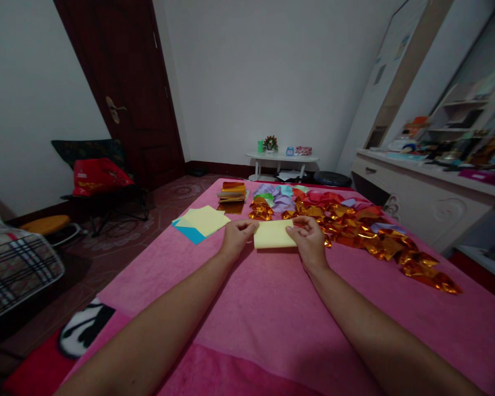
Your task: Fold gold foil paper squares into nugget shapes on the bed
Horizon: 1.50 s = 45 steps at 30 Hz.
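A yellow paper (pixel 274 235), folded into a wide rectangle, is held between my two hands over the pink cloth (pixel 247 308). My left hand (pixel 239 236) pinches its left edge near the top corner. At the right edge, my right hand (pixel 309 239) grips it with the thumb on the front face. Loose yellow sheets (pixel 204 219) lie left of my left hand, with a blue sheet (pixel 193 235) partly under them. Behind them sits a stack of gold foil sheets (pixel 233 193).
Folded gold foil pieces (pixel 355 231) spread across the right side, with lilac and red paper pieces (pixel 322 197) behind. Beyond are a small white table (pixel 282 158), a cluttered dresser (pixel 429 190) at right, and a red bag (pixel 101 176) on a chair at left.
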Each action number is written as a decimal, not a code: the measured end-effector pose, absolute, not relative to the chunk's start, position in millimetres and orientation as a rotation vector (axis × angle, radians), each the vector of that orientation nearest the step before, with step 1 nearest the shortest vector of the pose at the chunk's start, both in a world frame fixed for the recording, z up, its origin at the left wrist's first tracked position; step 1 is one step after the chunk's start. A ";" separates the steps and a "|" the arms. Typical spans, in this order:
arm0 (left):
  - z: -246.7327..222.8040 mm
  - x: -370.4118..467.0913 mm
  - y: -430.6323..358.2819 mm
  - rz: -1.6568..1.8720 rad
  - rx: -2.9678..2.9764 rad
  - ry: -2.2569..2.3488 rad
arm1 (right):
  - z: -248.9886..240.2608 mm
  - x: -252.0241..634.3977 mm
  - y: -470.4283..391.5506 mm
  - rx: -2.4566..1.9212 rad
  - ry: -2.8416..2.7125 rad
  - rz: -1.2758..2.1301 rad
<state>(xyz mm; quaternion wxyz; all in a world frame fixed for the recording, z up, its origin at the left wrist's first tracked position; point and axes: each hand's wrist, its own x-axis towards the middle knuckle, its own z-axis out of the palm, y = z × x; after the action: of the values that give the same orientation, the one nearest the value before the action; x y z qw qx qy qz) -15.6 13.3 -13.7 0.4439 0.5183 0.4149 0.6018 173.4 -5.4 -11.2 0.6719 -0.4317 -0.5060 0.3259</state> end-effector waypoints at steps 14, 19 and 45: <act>-12.6 -18.9 16.7 1.618 1.172 1.151 | -13.9 175.3 -1.9 -1.004 -1.234 0.638; -15.1 -19.2 18.5 1.604 1.304 1.146 | -14.1 175.8 -2.6 -1.004 -1.255 0.635; -8.9 -14.5 8.8 1.517 1.379 1.032 | -12.9 175.7 -2.2 -1.039 -1.037 0.638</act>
<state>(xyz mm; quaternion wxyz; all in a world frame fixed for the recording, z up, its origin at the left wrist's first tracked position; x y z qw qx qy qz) -14.5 8.8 -8.9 0.4109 0.5477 0.4099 0.6027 175.7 -2.2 -12.9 0.6965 -0.4657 -0.4650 0.2859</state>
